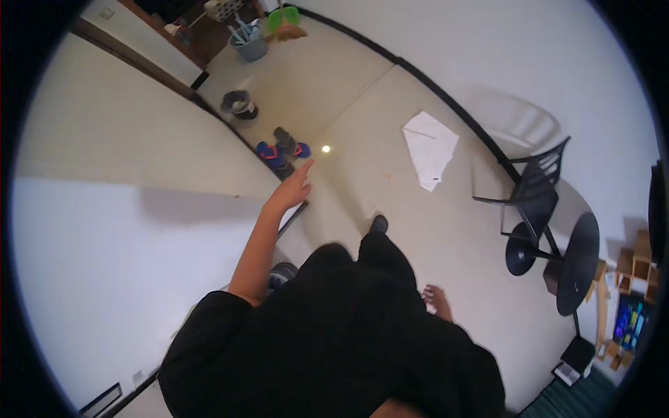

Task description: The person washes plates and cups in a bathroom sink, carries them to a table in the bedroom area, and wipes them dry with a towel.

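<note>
My left hand (293, 189) reaches forward over the tiled floor, fingers apart and holding nothing, its index finger stretched out. Just beyond its fingertips lie blue flip-flops with red straps (270, 153) and a pair of dark grey slippers (285, 140), against the base of the wall. Low at my right side hangs my right hand (436, 301), its fingers partly curled; something pale shows by them, and whether it is held cannot be told. A white sheet, paper or cloth (431, 149), lies flat on the floor ahead to the right.
By the left wall stands a dark waste bin (240, 105). Further off are a grey bucket (250, 48), a broom (286, 32) and a green dustpan (283, 18) near a doorway. A black chair (538, 193) and a round black table (577, 264) stand at right.
</note>
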The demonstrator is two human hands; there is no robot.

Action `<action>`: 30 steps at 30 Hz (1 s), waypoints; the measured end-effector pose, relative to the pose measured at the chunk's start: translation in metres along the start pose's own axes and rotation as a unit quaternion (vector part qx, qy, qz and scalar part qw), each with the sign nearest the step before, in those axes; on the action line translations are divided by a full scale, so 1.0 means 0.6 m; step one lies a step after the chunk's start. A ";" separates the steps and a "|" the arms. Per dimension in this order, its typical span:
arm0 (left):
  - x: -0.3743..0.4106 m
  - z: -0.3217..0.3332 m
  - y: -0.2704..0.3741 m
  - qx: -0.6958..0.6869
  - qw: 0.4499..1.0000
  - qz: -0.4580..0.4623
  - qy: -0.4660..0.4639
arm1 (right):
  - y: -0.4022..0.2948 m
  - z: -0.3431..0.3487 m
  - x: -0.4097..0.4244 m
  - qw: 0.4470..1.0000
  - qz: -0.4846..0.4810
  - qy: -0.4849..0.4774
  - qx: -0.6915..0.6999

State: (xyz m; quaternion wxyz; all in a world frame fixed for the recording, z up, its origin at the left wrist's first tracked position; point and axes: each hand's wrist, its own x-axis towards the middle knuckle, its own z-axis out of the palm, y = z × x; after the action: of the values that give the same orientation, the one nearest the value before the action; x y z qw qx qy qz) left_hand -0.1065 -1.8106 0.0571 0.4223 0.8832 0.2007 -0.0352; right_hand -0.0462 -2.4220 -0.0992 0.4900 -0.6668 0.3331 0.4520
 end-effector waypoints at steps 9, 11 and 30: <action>0.352 -0.269 -0.161 -0.123 0.964 -0.154 0.179 | -0.785 0.301 0.223 0.973 -0.196 0.032 -0.121; 0.420 -0.323 -0.227 -0.130 0.949 -0.204 0.203 | -0.907 0.402 0.246 0.964 -0.214 0.020 -0.156; 1.019 -1.008 -0.797 0.012 0.870 -0.362 0.334 | -1.720 1.228 0.596 0.917 -0.115 -0.182 -0.336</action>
State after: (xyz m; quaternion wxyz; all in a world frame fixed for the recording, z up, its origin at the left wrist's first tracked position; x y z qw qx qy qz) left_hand 0.2055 -0.8835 -0.0471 0.2774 0.7126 0.6351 0.1094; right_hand 0.7980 -1.4116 -0.1500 0.3372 -0.7324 -0.0121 0.5914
